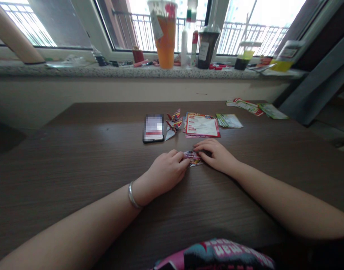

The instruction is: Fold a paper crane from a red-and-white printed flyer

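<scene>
just nearer the person than the phone (153,128), a little to its right, a small folded paper (193,158) lies on the table (76,168). the left hand (165,172), fingers curled, pinches the edge on the phone's side; the right hand (217,154) lies flat, unclenched, pressing the far edge. a leaflet stack (201,126) sits right of the phone.

The only view comes from the person's head, close above the near edge of the table (76,168), facing forward and down. Both forearms run in from the bottom corners, and the left hand (163,172) and right hand (217,154) meet at the folded paper (193,157) near mid-frame. At the far side it takes in the window sill (104,71) and the lower window (245,22).
</scene>
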Demonstrator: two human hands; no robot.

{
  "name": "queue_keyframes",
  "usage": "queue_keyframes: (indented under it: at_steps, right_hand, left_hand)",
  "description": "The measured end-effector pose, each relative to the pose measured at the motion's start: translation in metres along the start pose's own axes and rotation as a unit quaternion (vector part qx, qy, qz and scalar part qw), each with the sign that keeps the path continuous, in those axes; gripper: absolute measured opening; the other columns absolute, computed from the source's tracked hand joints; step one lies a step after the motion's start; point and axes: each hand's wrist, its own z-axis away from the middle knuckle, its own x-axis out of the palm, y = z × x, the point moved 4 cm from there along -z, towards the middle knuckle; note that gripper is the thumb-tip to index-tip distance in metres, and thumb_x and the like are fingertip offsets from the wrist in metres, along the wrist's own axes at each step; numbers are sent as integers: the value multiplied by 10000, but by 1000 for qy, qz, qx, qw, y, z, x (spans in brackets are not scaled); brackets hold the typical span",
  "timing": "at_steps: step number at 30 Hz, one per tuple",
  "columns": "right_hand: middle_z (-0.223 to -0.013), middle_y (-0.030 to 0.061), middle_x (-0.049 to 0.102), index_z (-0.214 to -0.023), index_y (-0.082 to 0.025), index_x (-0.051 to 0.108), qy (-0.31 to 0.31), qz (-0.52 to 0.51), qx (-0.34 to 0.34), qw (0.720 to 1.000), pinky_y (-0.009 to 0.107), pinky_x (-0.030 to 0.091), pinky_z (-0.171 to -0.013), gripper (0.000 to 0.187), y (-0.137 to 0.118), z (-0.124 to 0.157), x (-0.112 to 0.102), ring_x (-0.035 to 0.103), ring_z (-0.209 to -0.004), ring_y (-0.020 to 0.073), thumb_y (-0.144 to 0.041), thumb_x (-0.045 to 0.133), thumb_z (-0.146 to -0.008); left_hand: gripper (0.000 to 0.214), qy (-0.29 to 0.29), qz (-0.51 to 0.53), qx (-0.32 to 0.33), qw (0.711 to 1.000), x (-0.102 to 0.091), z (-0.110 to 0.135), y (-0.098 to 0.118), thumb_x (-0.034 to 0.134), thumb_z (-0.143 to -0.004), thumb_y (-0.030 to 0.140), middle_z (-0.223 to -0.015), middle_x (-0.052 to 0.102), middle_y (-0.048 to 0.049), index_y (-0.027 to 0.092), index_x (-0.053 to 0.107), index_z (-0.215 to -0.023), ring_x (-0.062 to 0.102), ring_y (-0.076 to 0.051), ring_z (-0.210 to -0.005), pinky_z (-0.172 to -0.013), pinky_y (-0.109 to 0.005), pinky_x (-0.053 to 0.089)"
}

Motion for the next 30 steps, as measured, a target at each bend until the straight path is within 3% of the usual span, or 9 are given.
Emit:
queue_keyframes:
  at_steps: [4,8,13,19,25,30]
  right_hand:
    - [-961,50,718,-789,-194,668,-14,-8,-42,999,414,461,-927,121,-5,-1,-2,616,-957,197,-114,578,-797]
    - [-963,55,713,-777,-199,655,-30,11,-81,996,429,463,-930,119,-11,-1,-4,609,-980,207,-118,569,-790]
    - [-985,63,710,-813,-190,655,-55,47,-106,992,405,474,-936,121,-18,2,-4,580,-1053,222,-141,544,-818]
    - [-929,81,695,-843,-187,662,-68,73,-138,985,374,488,-899,133,-25,4,-3,598,-993,213,-153,535,-819]
    - [-1061,92,674,-1017,-194,653,-72,97,-126,985,394,478,-895,203,-24,5,-2,578,-1010,230,-218,577,-830]
    - [-1107,78,674,-1051,-201,651,-79,86,-126,985,398,454,-953,220,-20,4,0,565,-1074,230,-253,595,-844]
  left_hand:
    - [235,13,18,-15,1000,0,0,-2,437,-930,243,-1015,614,-90,188,629,-1054,550,-227,-927,-773,-367,497]
    - [236,27,19,-29,999,-1,0,-5,442,-931,257,-1010,613,-99,187,646,-1028,554,-221,-939,-790,-361,490]
    - [257,27,16,-47,998,1,0,-7,436,-934,273,-978,625,-95,182,642,-1058,564,-220,-888,-778,-366,492]
    - [299,33,68,-63,995,4,-1,-9,447,-941,345,-992,655,-98,163,647,-1067,581,-230,-973,-866,-383,492]
    - [340,60,119,-47,990,2,-2,-10,464,-937,375,-1129,666,-87,164,614,-1156,590,-228,-1046,-933,-387,482]
    - [359,69,146,-47,986,6,-2,-12,501,-916,371,-1170,650,-89,152,574,-1191,577,-226,-1098,-977,-392,467]
